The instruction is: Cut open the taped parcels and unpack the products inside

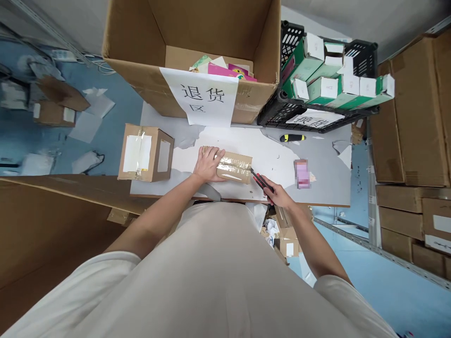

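A small cardboard box [237, 167] sealed with shiny tape lies on the table in front of me. My left hand [210, 164] grips its left end, fingers over the top. In my right hand [276, 191] is a red and black box cutter [262, 181], held by its handle. The cutter's tip touches the box's right end, or is very close to it. A larger taped box [145, 153] with white labels stands to the left of my left hand. A pixelated pink item [302, 173] lies to the right of my right hand.
At the back of the table [331, 192] stands a large open carton [141, 87] with colourful packets inside. Beside it, a black crate [271, 110] holds several green and white boxes. A yellow and black cutter [292, 138] lies before the crate. Stacked cartons [417, 112] line the right side.
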A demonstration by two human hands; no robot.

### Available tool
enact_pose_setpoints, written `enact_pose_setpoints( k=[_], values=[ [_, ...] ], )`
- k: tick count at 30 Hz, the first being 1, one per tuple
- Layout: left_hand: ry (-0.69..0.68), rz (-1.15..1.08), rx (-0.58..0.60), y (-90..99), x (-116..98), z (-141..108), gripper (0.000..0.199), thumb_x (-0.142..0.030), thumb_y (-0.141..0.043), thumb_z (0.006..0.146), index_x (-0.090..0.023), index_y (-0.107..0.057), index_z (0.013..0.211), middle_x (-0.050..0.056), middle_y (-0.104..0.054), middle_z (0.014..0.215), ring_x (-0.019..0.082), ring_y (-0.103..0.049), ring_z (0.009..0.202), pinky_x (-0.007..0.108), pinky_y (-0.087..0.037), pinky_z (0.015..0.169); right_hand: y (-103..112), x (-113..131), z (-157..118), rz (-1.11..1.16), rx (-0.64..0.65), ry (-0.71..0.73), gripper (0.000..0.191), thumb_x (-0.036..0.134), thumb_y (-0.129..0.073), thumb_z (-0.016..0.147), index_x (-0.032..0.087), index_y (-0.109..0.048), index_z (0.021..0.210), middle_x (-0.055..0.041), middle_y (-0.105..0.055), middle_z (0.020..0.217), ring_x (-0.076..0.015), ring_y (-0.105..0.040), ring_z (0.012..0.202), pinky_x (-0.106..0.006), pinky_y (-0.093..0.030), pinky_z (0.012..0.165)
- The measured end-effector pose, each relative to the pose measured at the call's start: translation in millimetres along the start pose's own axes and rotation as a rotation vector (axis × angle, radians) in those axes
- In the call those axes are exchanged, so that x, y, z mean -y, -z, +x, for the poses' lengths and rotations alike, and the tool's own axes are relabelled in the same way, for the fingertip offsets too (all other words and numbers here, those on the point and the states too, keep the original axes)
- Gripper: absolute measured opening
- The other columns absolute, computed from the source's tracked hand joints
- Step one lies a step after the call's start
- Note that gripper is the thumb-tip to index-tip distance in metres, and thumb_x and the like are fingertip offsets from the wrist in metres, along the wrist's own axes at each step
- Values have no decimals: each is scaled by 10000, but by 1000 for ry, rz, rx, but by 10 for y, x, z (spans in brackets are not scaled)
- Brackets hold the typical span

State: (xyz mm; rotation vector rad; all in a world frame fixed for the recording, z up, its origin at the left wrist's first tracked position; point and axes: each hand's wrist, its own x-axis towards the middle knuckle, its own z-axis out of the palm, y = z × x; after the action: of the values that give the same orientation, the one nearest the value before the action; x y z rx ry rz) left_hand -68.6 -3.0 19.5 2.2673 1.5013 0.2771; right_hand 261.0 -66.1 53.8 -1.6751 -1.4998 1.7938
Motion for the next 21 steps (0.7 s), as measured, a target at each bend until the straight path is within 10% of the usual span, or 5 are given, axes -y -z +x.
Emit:
enact_pose_setpoints(
  k=[21],
  values=[
    [12,47,3,-24,-17,-40,1113,-616,-754,505,-185,-338,1442,219,-382,1410,440,-293,1313,644,-47,1093,-664,-263,-388,90,-265,1,708,431,-546,824,235,-349,1476,31,-602,631,-101,-469,351,-236,-412,339]
  ],
)
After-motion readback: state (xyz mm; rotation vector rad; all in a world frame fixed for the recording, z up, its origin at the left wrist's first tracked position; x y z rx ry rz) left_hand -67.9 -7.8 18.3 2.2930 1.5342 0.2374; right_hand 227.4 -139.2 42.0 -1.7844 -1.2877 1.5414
